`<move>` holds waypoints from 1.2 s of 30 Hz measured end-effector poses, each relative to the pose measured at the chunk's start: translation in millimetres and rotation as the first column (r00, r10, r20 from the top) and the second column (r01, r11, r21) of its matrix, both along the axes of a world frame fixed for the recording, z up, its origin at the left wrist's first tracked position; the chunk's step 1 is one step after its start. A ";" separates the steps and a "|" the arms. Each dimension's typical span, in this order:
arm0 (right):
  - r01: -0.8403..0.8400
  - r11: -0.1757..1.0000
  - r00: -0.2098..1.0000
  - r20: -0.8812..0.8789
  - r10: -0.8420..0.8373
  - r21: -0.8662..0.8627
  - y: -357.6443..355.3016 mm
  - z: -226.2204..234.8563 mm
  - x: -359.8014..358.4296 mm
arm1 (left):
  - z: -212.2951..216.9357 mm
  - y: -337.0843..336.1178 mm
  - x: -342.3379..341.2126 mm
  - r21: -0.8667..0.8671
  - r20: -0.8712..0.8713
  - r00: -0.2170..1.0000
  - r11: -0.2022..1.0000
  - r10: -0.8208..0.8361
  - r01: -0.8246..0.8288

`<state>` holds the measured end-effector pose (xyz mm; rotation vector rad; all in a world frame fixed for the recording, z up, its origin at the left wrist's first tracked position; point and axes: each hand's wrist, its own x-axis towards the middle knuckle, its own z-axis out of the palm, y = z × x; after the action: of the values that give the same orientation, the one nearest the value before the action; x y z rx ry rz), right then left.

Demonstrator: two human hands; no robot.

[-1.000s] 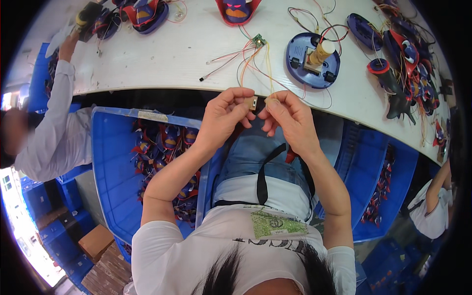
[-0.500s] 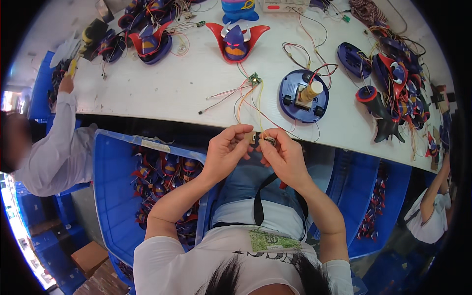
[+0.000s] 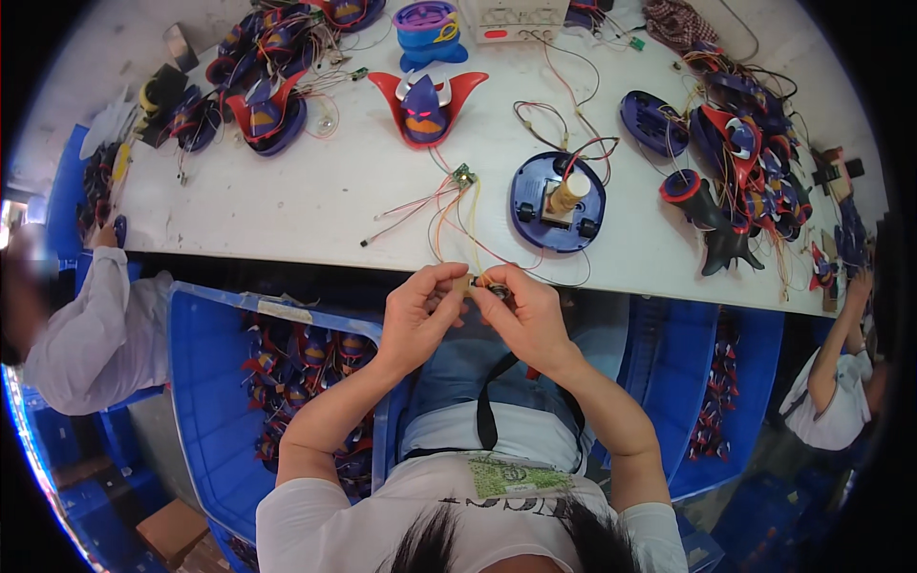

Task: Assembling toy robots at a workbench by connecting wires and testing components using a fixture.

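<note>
Just off the table's near edge, my left hand [image 3: 423,310] pinches a small flat tan piece [image 3: 461,285] between thumb and fingertips. My right hand [image 3: 527,315] grips a small round dark part [image 3: 497,289] with wires on it, mostly covered by the fingers. The two parts are close together; whether they touch I cannot tell. Thin yellow and red wires run from there to a small green circuit board [image 3: 463,176] on the table. Behind the board stands a purple toy head [image 3: 421,113] with a red collar, silver horns and lit pink eyes, wired to it.
A purple oval base [image 3: 558,225] with a tan post lies right of the board. Toy heads and wires pile up on both sides of the white table [image 3: 315,205]. Blue bins [image 3: 215,382] hold more heads. A power box [image 3: 516,21] stands behind. Co-workers sit left and right.
The view has shifted, so the table sits slightly lower and further left. My hands keep their pinch, with the tan piece turned a little. The left co-worker's hand has left a yellow-handled tool.
</note>
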<state>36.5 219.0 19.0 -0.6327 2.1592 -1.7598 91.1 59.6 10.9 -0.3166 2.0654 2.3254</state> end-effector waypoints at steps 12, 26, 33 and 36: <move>0.013 1.000 0.995 -0.094 -0.011 0.020 0.3 -1.9 2.8 | 0.9 -1.3 0.3 -0.008 0.019 1.000 1.000 0.018 -0.018; 0.060 0.998 0.983 -0.176 -0.062 -0.014 -6.2 -5.2 3.6 | -2.1 -2.3 -0.6 0.022 -0.034 0.999 1.000 0.002 -0.002; 0.049 0.999 0.953 -0.300 -0.051 -0.015 -6.3 -7.8 2.8 | -2.9 -1.0 0.5 0.016 -0.017 1.000 1.000 0.004 -0.004; 0.032 0.999 0.927 -0.373 -0.031 -0.004 -5.6 -9.5 3.8 | -0.3 -1.5 0.4 0.055 0.013 1.000 0.998 0.009 -0.009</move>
<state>40.3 213.4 9.5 -1.0105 2.4243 -1.7683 91.4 58.1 10.7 -0.3390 1.9943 2.3743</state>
